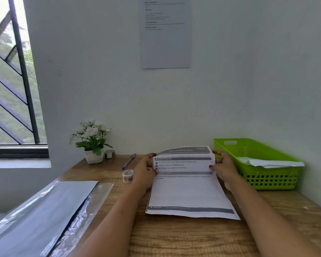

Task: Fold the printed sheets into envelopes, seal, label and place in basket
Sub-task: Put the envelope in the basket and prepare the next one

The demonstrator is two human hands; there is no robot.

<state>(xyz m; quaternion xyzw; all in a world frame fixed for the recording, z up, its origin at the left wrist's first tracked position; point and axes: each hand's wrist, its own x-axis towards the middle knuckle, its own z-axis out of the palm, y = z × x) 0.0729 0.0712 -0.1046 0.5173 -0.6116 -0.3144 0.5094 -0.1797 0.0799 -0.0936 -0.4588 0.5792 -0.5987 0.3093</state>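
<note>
Left hand [144, 170], right hand [223, 168] pinch sheet [185, 191]; tape [127, 175], basket [267, 176] flanking.

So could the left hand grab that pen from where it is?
Probably yes: the pen lies just beside the left hand, nothing between, though that hand holds the sheet.

We see the white printed sheet [185, 191], crossed by grey bands and lines of text, lying near end flat on the desk [174, 238]. Its far part is lifted and bowed, pinched at the side edges by our left hand [145, 171] and right hand [225, 168]. Grey envelopes [44, 210] in a clear wrapper lie at the near left. The green slotted basket [258, 180] stands to the right, with white paper [271, 162] in it.
</note>
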